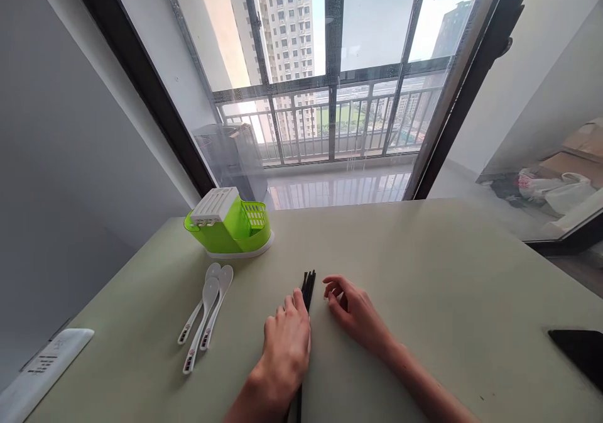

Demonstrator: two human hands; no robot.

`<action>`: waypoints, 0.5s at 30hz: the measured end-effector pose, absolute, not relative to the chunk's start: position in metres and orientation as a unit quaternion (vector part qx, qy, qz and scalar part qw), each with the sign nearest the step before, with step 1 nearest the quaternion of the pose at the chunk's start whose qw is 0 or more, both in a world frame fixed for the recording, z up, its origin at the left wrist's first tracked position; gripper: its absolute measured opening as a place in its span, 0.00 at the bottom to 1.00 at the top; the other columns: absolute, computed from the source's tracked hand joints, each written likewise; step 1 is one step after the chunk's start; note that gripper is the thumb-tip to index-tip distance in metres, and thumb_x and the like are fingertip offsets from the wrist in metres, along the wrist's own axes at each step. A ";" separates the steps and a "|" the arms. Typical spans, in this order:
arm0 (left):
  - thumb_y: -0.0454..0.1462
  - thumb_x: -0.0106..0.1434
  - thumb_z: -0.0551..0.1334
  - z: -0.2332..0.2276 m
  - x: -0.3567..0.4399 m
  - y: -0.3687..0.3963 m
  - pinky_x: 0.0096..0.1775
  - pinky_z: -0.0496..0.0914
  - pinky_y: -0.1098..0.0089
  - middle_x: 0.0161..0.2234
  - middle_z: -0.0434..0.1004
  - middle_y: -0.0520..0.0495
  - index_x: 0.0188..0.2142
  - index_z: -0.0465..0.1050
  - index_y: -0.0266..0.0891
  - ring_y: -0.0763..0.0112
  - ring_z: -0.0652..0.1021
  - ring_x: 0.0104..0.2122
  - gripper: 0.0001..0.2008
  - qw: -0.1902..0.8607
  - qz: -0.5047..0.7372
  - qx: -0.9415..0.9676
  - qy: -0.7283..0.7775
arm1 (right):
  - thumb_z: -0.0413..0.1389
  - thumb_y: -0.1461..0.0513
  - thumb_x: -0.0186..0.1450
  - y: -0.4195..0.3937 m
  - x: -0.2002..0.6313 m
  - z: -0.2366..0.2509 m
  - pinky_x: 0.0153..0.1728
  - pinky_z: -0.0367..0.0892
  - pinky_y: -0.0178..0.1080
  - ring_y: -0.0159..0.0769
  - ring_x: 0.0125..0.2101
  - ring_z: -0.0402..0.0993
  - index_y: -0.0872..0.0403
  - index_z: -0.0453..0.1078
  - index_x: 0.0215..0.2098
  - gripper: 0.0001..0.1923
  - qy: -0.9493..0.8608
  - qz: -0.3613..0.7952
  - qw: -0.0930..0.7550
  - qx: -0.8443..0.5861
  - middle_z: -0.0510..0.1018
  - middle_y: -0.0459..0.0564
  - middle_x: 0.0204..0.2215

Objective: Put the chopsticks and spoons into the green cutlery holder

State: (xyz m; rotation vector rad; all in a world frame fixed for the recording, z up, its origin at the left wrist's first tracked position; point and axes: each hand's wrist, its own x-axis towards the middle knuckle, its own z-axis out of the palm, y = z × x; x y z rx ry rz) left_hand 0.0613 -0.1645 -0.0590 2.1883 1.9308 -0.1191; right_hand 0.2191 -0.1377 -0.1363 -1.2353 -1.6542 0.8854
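Note:
A bundle of several black chopsticks (pixel 308 288) lies on the table, pointing away from me. My left hand (pixel 286 341) is closed around the bundle, hiding its middle; the far tips and a near stretch show. Just to the right, my right hand (pixel 354 313) rests at the table with fingers loosely curled and a gap between thumb and fingers. It holds nothing and is apart from the chopsticks. Three white spoons (pixel 210 292) with printed handles lie overlapping on the left. Behind them stands a green utensil holder (pixel 221 237) with a white slotted top and white base.
A white object with printed text (pixel 47 366) lies at the table's left edge. At the right edge is a flat black object (pixel 578 351), partly cut off. The pale table (pixel 424 259) ends at a dark-framed glass door, with a balcony beyond.

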 end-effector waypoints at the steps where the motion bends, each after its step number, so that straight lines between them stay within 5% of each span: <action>1: 0.34 0.67 0.55 -0.057 0.059 -0.166 0.43 0.72 0.59 0.51 0.76 0.27 0.64 0.62 0.29 0.43 0.79 0.49 0.26 0.107 -0.045 0.747 0.655 | 0.48 0.61 0.69 -0.138 0.219 -0.135 0.31 0.67 0.35 0.31 0.27 0.70 0.52 0.67 0.50 0.13 -0.664 0.357 0.432 -0.495 0.79 0.48 0.36; 9: 0.51 0.69 0.53 -0.041 -0.028 -0.136 0.47 0.70 0.59 0.46 0.77 0.35 0.51 0.70 0.34 0.50 0.78 0.47 0.24 -0.008 0.021 0.687 0.726 | 0.48 0.61 0.70 -0.138 0.220 -0.134 0.31 0.68 0.35 0.32 0.27 0.70 0.52 0.67 0.50 0.12 -0.664 0.361 0.432 -0.493 0.78 0.48 0.36; 15: 0.59 0.60 0.55 -0.050 -0.115 -0.133 0.49 0.69 0.51 0.52 0.73 0.23 0.56 0.67 0.23 0.38 0.75 0.50 0.41 -0.099 -0.025 0.614 0.783 | 0.49 0.60 0.70 -0.138 0.219 -0.137 0.30 0.67 0.36 0.32 0.26 0.70 0.52 0.68 0.49 0.12 -0.665 0.352 0.436 -0.494 0.79 0.48 0.35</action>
